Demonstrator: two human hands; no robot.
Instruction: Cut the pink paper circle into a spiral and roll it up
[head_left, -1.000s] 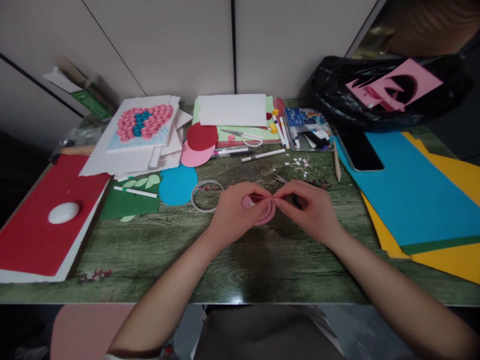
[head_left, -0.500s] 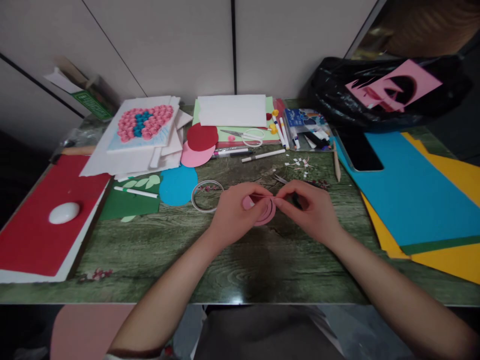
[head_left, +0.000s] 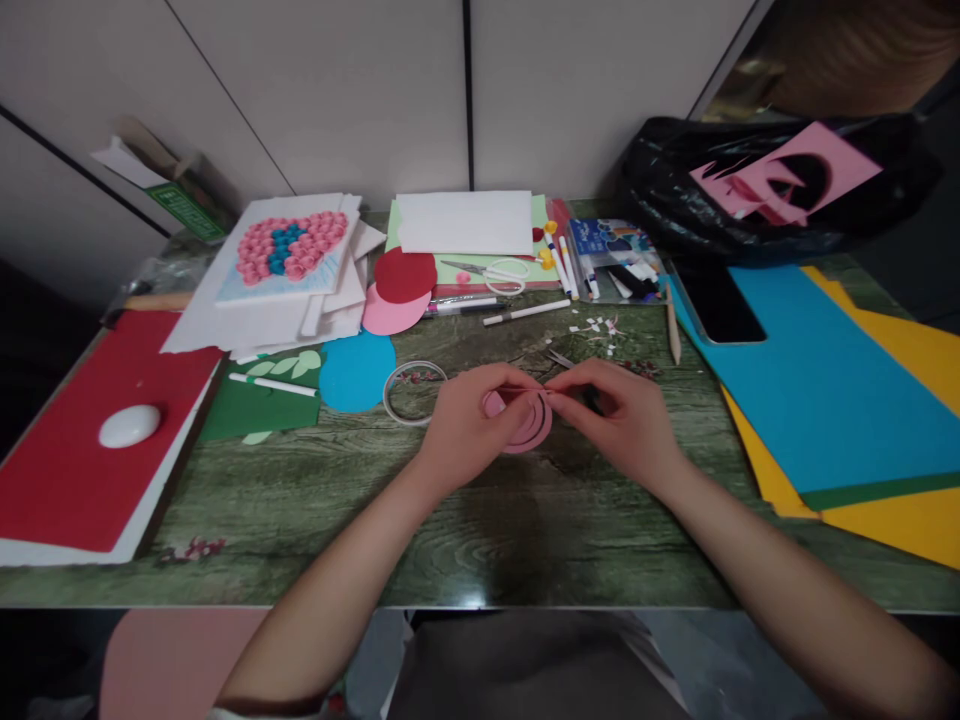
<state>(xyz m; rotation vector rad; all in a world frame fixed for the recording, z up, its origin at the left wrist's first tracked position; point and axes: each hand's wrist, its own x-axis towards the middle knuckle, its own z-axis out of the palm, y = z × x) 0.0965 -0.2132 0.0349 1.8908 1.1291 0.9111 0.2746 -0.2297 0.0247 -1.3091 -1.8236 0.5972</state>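
Note:
A pink paper spiral (head_left: 531, 436) hangs curled between my hands above the middle of the table. My left hand (head_left: 478, 415) is closed, its thumb and fingers pinching the paper near the strip's upper end. Close against it, my right hand (head_left: 621, 415) pinches the same strip between thumb and forefinger. The fingertips nearly meet, and they hide the exact end of the strip. Just beyond the right hand lie the tips of a pair of scissors (head_left: 559, 357), mostly covered by that hand. A roll of tape (head_left: 415, 393) lies left of my left hand.
Blue (head_left: 357, 371), pink and red paper circles lie at the left centre. White-handled scissors (head_left: 507, 276), markers and paper scraps (head_left: 596, 326) are farther back. At the right, a phone (head_left: 720, 302) rests on blue sheets (head_left: 847, 400). A paper-flower picture (head_left: 292, 250) sits back left.
Both hands stay pinched on the pink paper spiral, with only a slight shift of the fingertips. Nothing else on the table has visibly moved.

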